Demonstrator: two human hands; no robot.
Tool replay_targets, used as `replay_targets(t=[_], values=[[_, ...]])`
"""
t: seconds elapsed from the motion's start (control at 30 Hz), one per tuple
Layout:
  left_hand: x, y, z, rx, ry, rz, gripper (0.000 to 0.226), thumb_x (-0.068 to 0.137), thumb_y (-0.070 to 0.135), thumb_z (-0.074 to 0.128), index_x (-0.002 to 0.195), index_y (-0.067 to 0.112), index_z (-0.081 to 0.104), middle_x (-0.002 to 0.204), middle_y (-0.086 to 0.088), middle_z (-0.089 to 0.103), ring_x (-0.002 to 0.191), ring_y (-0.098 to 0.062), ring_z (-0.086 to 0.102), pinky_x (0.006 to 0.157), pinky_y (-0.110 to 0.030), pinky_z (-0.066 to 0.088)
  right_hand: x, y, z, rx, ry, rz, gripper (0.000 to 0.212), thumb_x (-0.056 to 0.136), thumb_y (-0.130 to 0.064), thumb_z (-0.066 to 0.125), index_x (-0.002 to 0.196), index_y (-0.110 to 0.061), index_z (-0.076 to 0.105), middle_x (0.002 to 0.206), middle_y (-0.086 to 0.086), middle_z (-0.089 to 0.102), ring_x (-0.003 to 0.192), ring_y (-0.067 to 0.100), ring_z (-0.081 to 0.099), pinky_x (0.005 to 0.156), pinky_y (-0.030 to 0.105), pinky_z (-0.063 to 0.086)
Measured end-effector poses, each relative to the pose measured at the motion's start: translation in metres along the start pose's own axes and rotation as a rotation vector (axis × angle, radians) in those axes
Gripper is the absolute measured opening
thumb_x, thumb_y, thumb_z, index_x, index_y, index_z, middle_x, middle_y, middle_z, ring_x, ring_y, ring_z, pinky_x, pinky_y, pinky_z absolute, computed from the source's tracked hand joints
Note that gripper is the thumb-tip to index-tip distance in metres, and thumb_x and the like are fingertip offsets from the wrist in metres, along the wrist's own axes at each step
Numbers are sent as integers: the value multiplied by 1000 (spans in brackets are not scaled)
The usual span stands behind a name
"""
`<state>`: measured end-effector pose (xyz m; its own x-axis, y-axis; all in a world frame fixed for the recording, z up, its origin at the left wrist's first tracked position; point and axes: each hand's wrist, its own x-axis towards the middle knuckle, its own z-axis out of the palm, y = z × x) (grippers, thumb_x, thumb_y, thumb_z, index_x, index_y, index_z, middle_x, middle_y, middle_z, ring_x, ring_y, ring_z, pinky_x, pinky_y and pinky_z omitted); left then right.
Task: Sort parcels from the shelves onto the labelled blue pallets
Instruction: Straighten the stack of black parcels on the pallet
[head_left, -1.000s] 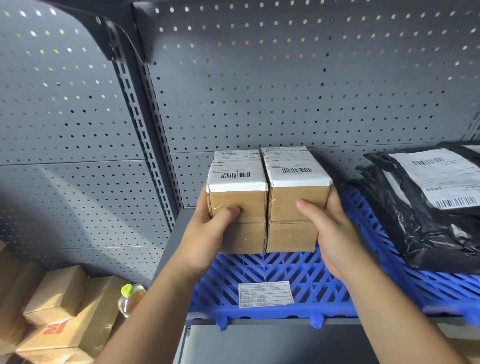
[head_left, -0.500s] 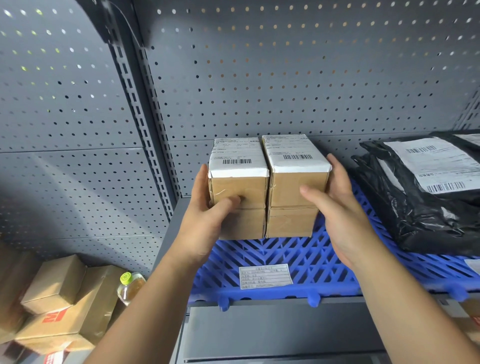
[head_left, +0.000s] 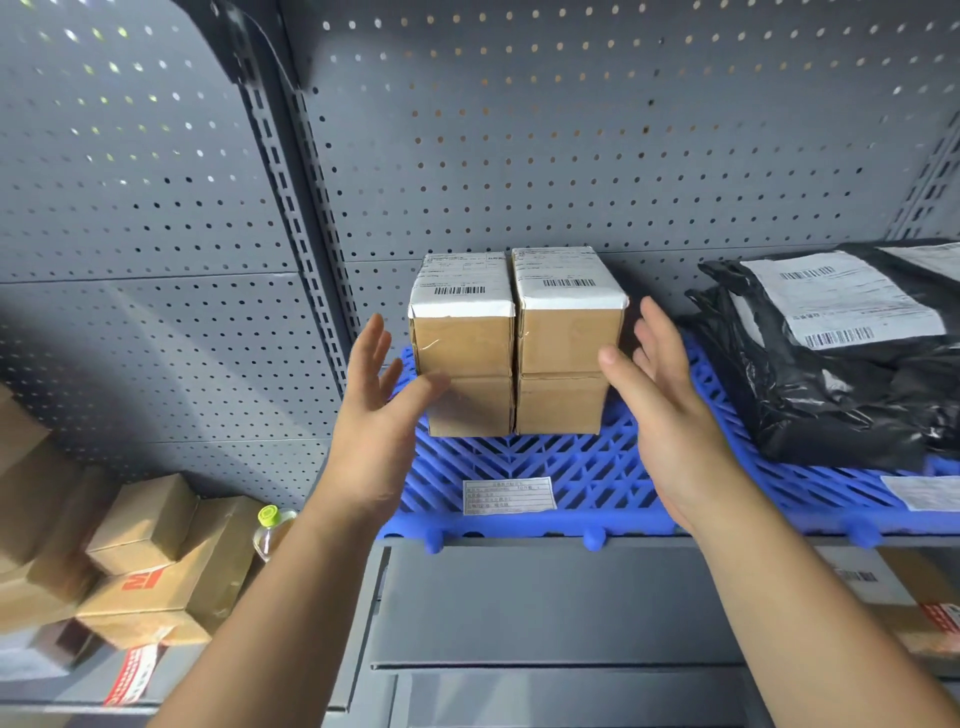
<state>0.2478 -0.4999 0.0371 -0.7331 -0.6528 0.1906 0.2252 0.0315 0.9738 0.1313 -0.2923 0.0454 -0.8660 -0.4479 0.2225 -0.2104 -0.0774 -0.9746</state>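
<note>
Blue pallet (head_left: 571, 470) bears boxes (head_left: 514, 343); both hands (head_left: 376, 410) now released.

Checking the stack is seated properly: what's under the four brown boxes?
The brown boxes stand on the blue pallet, whose lattice shows in front. The part beneath them is covered. Both hands are open.

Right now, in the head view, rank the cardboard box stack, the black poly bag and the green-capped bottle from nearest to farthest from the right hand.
1. cardboard box stack, just left of the right hand
2. black poly bag, to its right
3. green-capped bottle, far left, lower shelf
</note>
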Motion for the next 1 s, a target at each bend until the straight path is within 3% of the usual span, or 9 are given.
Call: replay_targets(t=[0.17, 0.27, 0.37, 0.43, 0.57, 0.67, 0.8, 0.9, 1.0], values=[[-35, 16, 13, 39, 107, 89, 77, 66, 45, 75, 135, 63, 47, 150, 26, 46, 136, 5, 44, 103, -26, 39, -27, -15, -24, -52, -58, -37, 89, 57, -94, 60, 137, -77, 23, 145, -48, 25, 138, -19, 21, 108, 31, 23], [-66, 24, 34, 95, 114, 134, 74, 69, 46, 73, 137, 60, 48, 141, 33, 51, 134, 9, 44, 101, -25, 40, -50, -23, -48, -109, -102, -60, 80, 66, -91, 57, 137, -78, 22, 153, -45, 20, 142, -17, 18, 106, 29, 24], [-101, 28, 66, 171, 100, 177, 74, 70, 48, 70, 139, 54, 46, 140, 34, 51, 132, 11, 45, 103, -25, 40, -74, -26, -77, -187, -109, -98, 77, 75, -79, 57, 144, -68, 24, 154, -42, 22, 140, -21, 18, 105, 19, 25], [-124, 30, 92, 244, 65, 191, 76, 72, 50, 69, 143, 50, 44, 143, 35, 47, 133, 10, 44, 106, -27, 39, -92, -26, -98, -281, -71, -118, 78, 74, -75, 58, 145, -59, 29, 155, -33, 29, 139, -16, 26, 111, 24, 29], [-162, 28, 141, 376, -10, 203, 71, 78, 43, 68, 145, 47, 42, 145, 29, 44, 130, 13, 42, 107, -27, 38, -123, -28, -143, -433, 11, -133, 65, 82, -55, 70, 139, -50, 40, 142, -27, 42, 108, -34, 35, 90, 9, 32], [-180, 28, 173, 461, -65, 225, 67, 80, 40, 70, 142, 43, 42, 136, 31, 41, 128, 7, 43, 110, -28, 36, -141, -33, -178, -520, 80, -142, 59, 85, -46, 71, 138, -46, 44, 131, -27, 40, 112, -20, 39, 89, 11, 29], [-190, 28, 208, 593, -116, 257, 68, 87, 23, 74, 148, 32, 43, 139, 14, 41, 133, -4, 40, 109, -25, 33, -157, -43, -218, -633, 175, -167, 56, 88, -35, 72, 139, -36, 48, 131, -22, 40, 128, 2, 39, 93, 17, 29], [-188, 30, 229, 649, -158, 280, 68, 86, 22, 72, 147, 31, 45, 142, 13, 39, 133, -3, 39, 105, -19, 29, -163, -51, -243, -734, 240, -186, 55, 88, -32, 72, 138, -30, 50, 135, -16, 43, 128, 7, 40, 96, 17, 27], [-180, 32, 246, 627, -193, 278, 63, 87, 24, 71, 144, 33, 47, 142, 13, 40, 129, 0, 42, 102, -18, 31, -160, -56, -264, -785, 302, -193, 53, 87, -31, 73, 136, -26, 52, 126, -18, 39, 123, 6, 41, 95, 12, 24]])
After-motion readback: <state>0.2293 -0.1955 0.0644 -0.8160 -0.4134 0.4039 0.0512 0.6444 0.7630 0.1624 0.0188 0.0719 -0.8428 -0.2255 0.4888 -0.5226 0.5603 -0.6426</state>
